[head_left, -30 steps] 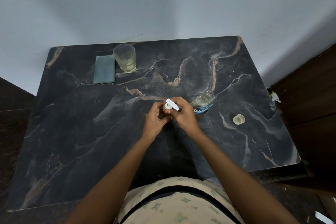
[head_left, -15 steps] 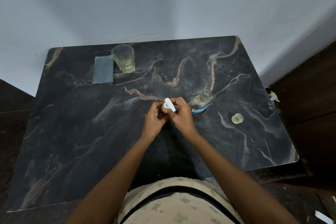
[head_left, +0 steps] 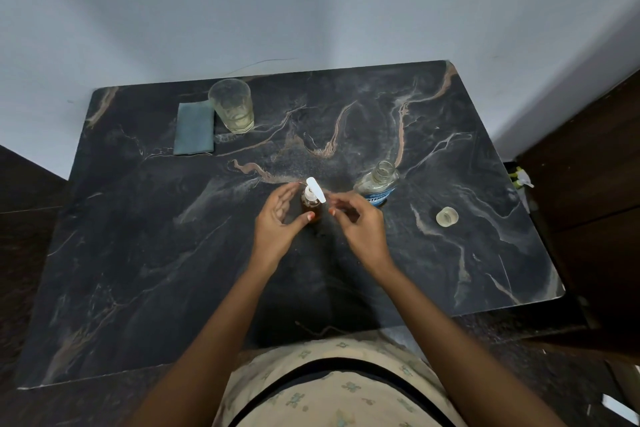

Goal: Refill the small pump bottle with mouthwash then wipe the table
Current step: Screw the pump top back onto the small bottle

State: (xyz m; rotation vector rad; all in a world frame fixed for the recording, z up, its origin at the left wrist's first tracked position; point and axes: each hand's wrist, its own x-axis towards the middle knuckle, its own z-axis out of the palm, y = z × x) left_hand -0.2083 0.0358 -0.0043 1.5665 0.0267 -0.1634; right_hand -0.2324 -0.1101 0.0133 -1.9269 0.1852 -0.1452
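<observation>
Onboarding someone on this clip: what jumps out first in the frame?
Two bare hands at the table's centre, left hand and right hand, open either side of a small amber pump bottle with a white pump head. Just right stands an uncapped mouthwash bottle, its cap lying further right. Far left: a glass beside a folded cloth.

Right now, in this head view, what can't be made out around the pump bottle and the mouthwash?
- pump bottle: fill level unreadable; body small and dark.
- mouthwash bottle: label partly cut off behind the right hand.
- left hand: unclear whether its thumb touches the bottle.
- glass: contents too faint to tell.
</observation>
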